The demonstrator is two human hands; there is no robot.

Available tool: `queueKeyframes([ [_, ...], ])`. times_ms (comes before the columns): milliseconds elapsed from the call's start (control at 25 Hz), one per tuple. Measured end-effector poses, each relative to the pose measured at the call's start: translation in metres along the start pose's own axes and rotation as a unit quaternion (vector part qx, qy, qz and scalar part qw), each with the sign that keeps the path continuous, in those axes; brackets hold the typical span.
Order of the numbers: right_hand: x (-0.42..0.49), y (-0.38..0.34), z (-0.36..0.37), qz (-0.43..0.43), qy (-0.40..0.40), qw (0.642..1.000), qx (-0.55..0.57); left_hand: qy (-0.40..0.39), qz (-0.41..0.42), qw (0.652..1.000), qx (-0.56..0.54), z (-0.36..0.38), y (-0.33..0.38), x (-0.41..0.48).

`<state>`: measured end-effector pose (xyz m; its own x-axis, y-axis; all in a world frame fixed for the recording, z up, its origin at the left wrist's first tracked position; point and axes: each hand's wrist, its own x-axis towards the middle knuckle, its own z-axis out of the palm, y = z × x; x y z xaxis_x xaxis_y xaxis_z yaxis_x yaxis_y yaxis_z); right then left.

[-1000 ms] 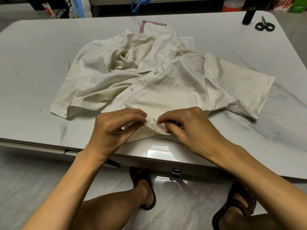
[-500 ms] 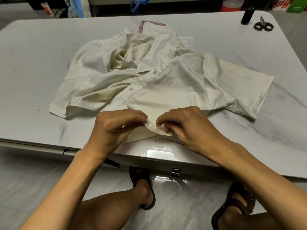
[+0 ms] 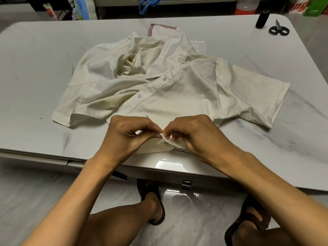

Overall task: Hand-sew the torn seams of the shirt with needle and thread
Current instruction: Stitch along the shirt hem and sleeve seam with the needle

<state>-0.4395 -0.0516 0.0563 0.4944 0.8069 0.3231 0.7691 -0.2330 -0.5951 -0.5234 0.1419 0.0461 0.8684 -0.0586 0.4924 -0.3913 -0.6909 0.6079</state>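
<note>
A cream short-sleeved shirt (image 3: 177, 89) lies crumpled on the white marble table (image 3: 35, 68). Its hem reaches the near table edge. My left hand (image 3: 129, 134) pinches the folded hem from the left. My right hand (image 3: 197, 134) pinches the same fold from the right, fingertips almost touching the left hand's. A thin needle (image 3: 160, 141) pokes out of the fold between the two hands, its tip pointing down-left. Dark thread (image 3: 179, 151) loops loosely on the fabric under my right hand.
A black thread spool (image 3: 262, 19) and black-handled scissors (image 3: 278, 29) sit at the far right corner of the table. Boxes and bottles stand on the floor beyond the table. My legs and sandalled feet are under the near edge.
Both hands have lifted the hem fold slightly and drawn closer together. The needle tip now shows below the fold, where before it was hidden in the fabric.
</note>
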Motion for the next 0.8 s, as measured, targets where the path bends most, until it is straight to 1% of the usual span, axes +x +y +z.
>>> queueKeyframes([
  [200,-0.0006,0.0009,-0.0024,0.062,-0.032,0.996,0.060,0.008,-0.017,1.000,-0.015,-0.0009,0.0038,0.0056],
  [280,-0.0014,-0.0013,-0.0026,0.086,-0.033,0.991,0.099,0.004,-0.019,1.000,-0.021,-0.0018,0.0039,0.0063],
  [480,0.0007,-0.0056,-0.0031,0.157,-0.033,0.958,0.237,-0.017,-0.020,0.999,-0.032,-0.0016,0.0038,0.0057],
  [680,0.0004,-0.0045,-0.0015,0.158,-0.030,0.941,0.297,-0.007,-0.028,0.999,-0.033,0.0000,0.0058,0.0063],
  [800,0.0004,-0.0075,0.0017,0.140,-0.037,0.950,0.278,-0.005,-0.043,0.998,-0.037,0.0011,0.0077,0.0060],
])
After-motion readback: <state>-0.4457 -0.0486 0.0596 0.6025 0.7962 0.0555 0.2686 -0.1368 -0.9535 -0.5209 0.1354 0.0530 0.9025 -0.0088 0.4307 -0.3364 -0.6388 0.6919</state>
